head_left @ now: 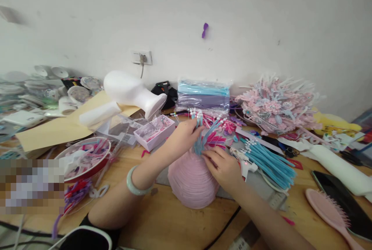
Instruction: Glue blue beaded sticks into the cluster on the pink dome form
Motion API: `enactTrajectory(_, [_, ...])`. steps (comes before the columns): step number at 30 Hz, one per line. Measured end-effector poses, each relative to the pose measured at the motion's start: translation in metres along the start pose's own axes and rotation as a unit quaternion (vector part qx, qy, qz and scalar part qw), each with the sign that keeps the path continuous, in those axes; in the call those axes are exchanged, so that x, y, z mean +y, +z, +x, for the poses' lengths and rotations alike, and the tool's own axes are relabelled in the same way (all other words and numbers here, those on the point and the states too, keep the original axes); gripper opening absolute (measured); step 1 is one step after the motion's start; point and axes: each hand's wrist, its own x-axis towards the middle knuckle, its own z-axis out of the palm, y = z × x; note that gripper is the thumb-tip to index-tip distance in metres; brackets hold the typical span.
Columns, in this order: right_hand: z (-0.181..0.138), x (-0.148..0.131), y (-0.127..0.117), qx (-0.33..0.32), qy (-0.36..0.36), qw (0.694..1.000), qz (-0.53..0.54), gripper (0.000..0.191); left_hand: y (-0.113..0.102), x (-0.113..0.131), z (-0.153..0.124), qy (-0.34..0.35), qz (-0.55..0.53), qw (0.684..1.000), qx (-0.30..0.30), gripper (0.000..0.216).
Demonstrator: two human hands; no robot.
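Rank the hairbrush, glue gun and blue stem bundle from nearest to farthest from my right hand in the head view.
1. Glue gun: beside your right hand.
2. Blue stem bundle: past that, rightward.
3. Hairbrush: far right.

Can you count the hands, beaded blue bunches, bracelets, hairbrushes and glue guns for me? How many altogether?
Hands: 2 (left hand, right hand)
Beaded blue bunches: 2 (held bunch, loose bunch)
Bracelets: 1 (green bracelet)
Hairbrushes: 1 (pink hairbrush)
Glue guns: 1 (white glue gun)
Total: 7
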Motion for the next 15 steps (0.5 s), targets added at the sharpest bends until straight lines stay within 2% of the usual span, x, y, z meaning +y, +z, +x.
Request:
enactTrajectory(10, [0.0012,-0.0014,0.0008,0.000,-0.023,1.000,-0.003,0.023,0.0026,0.0010,0.0003,-0.004,0.009,1.000,-0.019,0.029])
enactTrajectory(15, [0.0019,-0.0032,0.0014,-0.002,-0.006,1.000,0.008,0.023,0.0018,0.0026,-0.0006,-0.015,0.021,0.999,-0.020,0.026])
